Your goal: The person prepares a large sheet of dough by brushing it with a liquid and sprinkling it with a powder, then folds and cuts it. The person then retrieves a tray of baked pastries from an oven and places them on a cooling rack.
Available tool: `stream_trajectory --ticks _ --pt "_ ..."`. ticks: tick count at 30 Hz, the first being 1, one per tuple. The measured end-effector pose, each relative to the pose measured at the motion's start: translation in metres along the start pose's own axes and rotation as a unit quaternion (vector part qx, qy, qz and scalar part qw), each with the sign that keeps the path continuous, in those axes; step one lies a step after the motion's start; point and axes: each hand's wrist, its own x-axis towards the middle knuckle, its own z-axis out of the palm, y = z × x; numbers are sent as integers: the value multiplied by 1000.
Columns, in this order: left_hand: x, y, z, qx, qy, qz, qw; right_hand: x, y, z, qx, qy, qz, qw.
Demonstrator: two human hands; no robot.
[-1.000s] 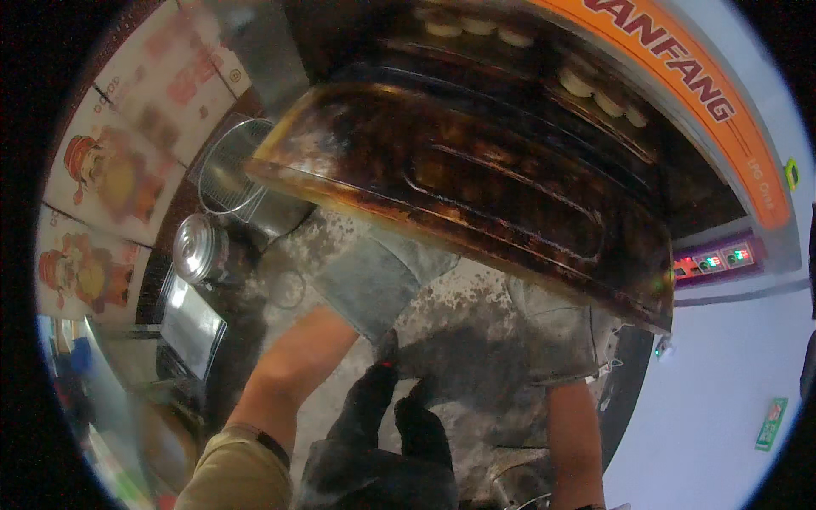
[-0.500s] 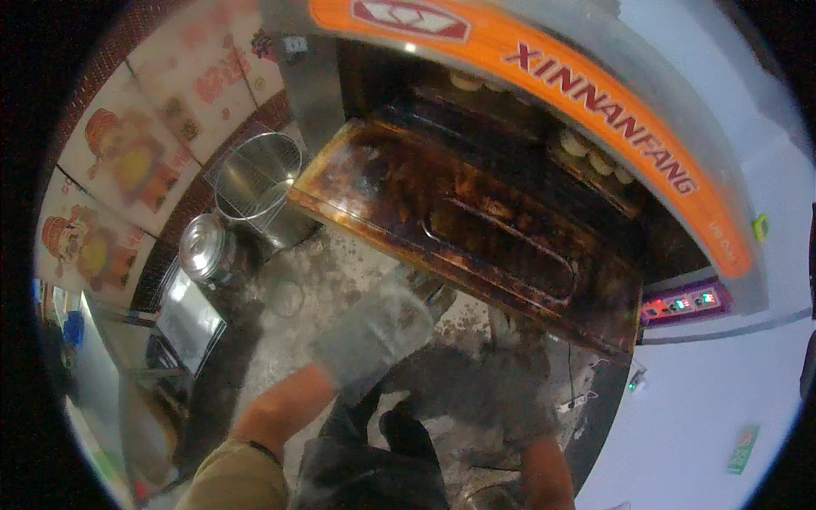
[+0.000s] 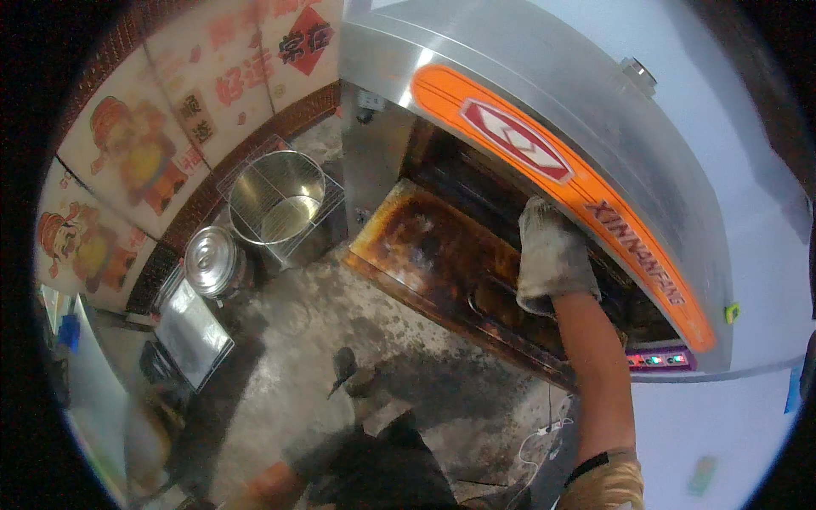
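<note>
My right hand (image 3: 554,253), in a thick, stained whitish oven glove, reaches over the lowered door into the oven's opening. Its fingers are hidden by the glove and the dark interior, so whether they hold anything cannot be seen. The oven door (image 3: 408,238) hangs folded down, its inner face scorched brown. Low in the picture my left hand (image 3: 323,429), also gloved, is smeared by motion beside my dark clothing. How its fingers are set does not show.
The steel oven hood with an orange band (image 3: 425,89) arches overhead. A deep steel pot (image 3: 276,200) with a wire rack and a lidded pot (image 3: 211,262) stand at left. Below them leans a flat metal tray (image 3: 194,327). A white cable (image 3: 540,442) lies on the floor (image 3: 289,340).
My right hand has risen from below the door into the oven opening. My left hand has dropped back toward the lower edge. The view has shifted, and the round pale pieces inside the oven no longer show.
</note>
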Motion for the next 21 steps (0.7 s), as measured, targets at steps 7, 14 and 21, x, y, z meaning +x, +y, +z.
stream_trajectory --ticks 7,14,21 --pt "20 -40 -75 -49 11 -66 997 113 -65 44 -39 48 0 998" --pt "13 -28 -133 -214 91 -43 972 146 -74 63 -57 65 -17 996" --pt "25 32 -174 -264 58 -69 960 133 -88 54 -65 74 -52 994"
